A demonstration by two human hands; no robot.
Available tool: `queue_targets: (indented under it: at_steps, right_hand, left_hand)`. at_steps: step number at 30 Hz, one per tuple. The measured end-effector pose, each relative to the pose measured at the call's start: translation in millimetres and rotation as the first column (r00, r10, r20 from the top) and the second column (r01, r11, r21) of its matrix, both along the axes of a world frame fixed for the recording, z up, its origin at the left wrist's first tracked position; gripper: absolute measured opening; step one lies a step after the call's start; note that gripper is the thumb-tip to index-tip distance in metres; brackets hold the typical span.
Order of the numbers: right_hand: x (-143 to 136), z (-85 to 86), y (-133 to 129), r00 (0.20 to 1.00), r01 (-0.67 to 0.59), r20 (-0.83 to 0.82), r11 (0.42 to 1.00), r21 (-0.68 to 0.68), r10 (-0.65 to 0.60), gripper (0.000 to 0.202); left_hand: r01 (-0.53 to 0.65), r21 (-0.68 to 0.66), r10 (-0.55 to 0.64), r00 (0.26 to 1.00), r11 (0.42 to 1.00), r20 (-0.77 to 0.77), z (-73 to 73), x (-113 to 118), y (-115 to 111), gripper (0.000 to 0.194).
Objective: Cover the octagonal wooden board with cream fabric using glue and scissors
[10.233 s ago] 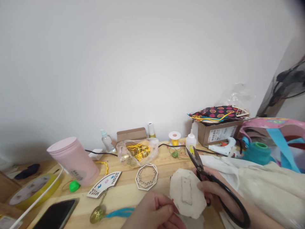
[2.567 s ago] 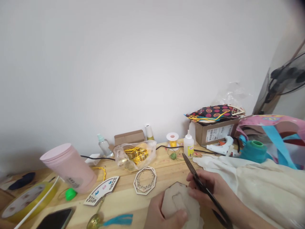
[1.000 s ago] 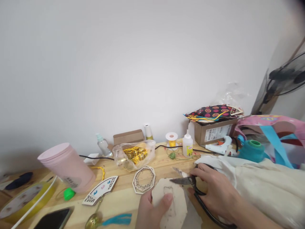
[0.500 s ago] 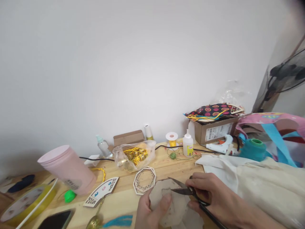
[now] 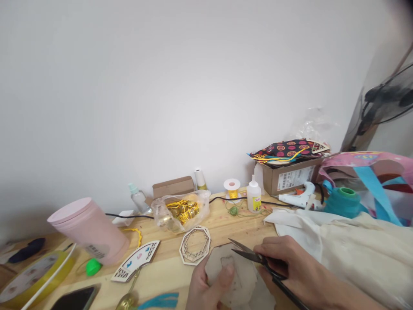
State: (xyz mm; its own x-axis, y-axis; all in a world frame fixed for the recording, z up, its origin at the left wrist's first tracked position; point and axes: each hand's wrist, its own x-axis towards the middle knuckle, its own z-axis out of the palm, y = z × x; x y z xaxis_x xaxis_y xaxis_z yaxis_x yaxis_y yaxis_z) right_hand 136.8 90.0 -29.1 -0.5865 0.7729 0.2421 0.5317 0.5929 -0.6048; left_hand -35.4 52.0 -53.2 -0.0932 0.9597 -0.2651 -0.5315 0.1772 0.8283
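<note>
My left hand grips a pale, roughly octagonal piece of paper or fabric, its thumb pressed on the face where faint lines are drawn. In my right hand is a pair of black-handled scissors, blades parted and pointing left over the upper edge of the pale piece. Just beyond my left hand lies a wooden octagonal lattice frame. Further left rests a fan-shaped wooden ornament with painted marks, a gold bell and a blue tassel below it.
Behind are a plastic bag of gold bells, a spool of yellow thread, a glue bottle and a glue gun. White cloth covers the right. At left stand a pink tumbler, a phone and yellow tape.
The scissor blades have shifted slightly up and away from the drawn lines toward the pale piece's top edge. My left hand has tilted the piece a little and still holds it.
</note>
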Motion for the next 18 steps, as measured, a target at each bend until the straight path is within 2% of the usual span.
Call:
queue_targets:
  at_steps: [5,10,12,15,18]
  right_hand:
    - [2,-5.0,-1,1.000,-0.009,-0.014,1.000,0.024,0.009,0.018]
    - [3,-8.5,0,1.000,0.017,-0.011,0.999,0.042,-0.016,0.020]
    - [3,-10.6,3,0.998,0.055,-0.044,0.998,-0.015,-0.055,0.022]
    - [2,-15.0,10,0.973,0.124,-0.175,0.980,-0.156,-0.151,0.022]
    - [-1,-18.2,11,0.909,0.054,-0.374,0.939,-0.340,-0.187,0.020]
  left_hand:
    - [-0.010,-0.025,0.011,1.000,1.000,0.017,-1.7,2,0,0.032]
    - [0.028,0.021,-0.029,0.999,0.999,0.022,-6.2,1,1,0.032]
    - [0.047,0.027,-0.046,0.999,0.999,-0.020,-7.8,-1,1,0.035]
    - [0.053,-0.014,-0.054,0.991,0.998,-0.124,-8.6,-4,2,0.042]
    - [0.084,-0.003,-0.081,0.961,0.996,-0.266,-7.6,-6,0,0.045]
